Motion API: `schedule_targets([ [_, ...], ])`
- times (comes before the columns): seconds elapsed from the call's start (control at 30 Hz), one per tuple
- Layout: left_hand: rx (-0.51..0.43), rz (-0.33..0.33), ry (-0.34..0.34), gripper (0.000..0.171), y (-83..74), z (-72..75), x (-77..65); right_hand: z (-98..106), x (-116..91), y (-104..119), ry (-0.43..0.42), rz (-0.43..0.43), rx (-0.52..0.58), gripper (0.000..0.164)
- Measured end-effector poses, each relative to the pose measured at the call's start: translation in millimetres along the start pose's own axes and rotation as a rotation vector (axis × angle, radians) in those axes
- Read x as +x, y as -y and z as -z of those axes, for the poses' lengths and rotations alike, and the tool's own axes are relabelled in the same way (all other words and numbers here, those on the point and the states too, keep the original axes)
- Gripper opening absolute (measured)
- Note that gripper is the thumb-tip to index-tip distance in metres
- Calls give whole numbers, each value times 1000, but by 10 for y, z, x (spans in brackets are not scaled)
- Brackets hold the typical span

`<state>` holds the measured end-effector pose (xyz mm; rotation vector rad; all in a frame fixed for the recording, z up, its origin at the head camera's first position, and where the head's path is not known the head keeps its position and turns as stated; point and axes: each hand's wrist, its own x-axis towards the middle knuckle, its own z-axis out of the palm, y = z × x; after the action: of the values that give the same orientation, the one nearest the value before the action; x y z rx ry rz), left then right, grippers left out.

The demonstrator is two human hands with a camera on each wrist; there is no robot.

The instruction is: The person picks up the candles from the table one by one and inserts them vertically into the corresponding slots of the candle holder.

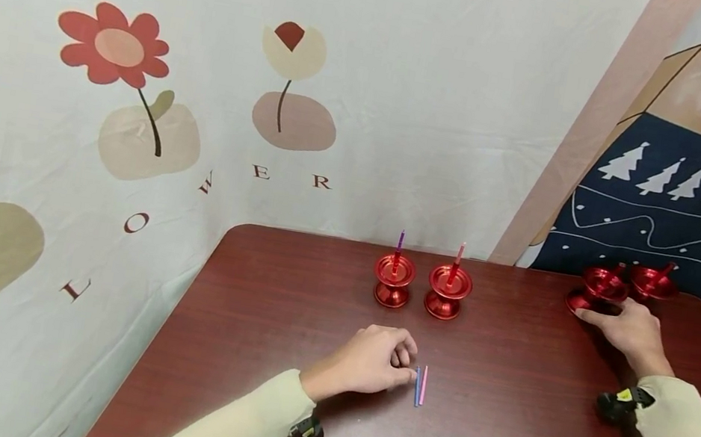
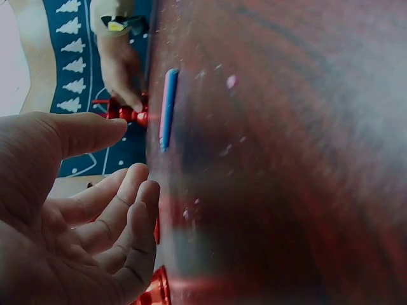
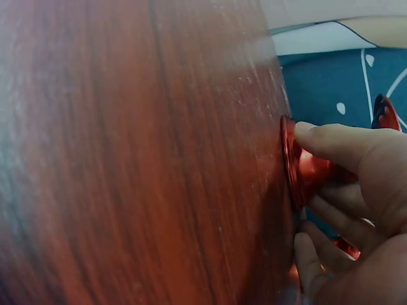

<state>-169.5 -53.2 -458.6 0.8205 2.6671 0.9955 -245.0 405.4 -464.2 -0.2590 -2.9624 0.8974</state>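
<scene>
My left hand (image 1: pixel 372 361) hovers over the table beside two thin candles, one blue (image 1: pixel 416 391) and one pink (image 1: pixel 423 386). In the left wrist view a gap shows between its thumb and loosely bent fingers, with nothing held. At the far right, my right hand (image 1: pixel 631 334) grips a shiny red candle holder (image 1: pixel 604 285) low, near its base. The right wrist view shows the thumb on the holder's foot (image 3: pixel 291 162) and fingers around the other side. This holder stands at the table's back edge, with no thin candle visible in it.
Another red candle holder (image 1: pixel 653 285) stands just behind the right hand. Two more stand at the back middle: one bears a purple candle (image 1: pixel 401 241), the other a pink candle (image 1: pixel 460 254). A printed cloth (image 1: pixel 402 143) hangs behind the brown table (image 1: pixel 285 292).
</scene>
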Motion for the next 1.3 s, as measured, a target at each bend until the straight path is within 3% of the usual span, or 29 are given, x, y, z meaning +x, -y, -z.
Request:
schedule_targets([
  [0.23, 70, 6, 29, 17, -39, -93, 1, -71, 18, 85, -13, 91, -51, 74],
  [0.7, 167, 78, -4, 20, -113, -188, -13, -153, -8, 230, 17, 130, -39, 74],
  [0.87, 218, 75, -9, 17, -141, -196, 4, -183, -28, 283, 20, 148, -29, 74],
  [1.3, 278, 105, 18, 19, -197, -171, 16, -268, -54, 418, 49, 170, -16, 74],
])
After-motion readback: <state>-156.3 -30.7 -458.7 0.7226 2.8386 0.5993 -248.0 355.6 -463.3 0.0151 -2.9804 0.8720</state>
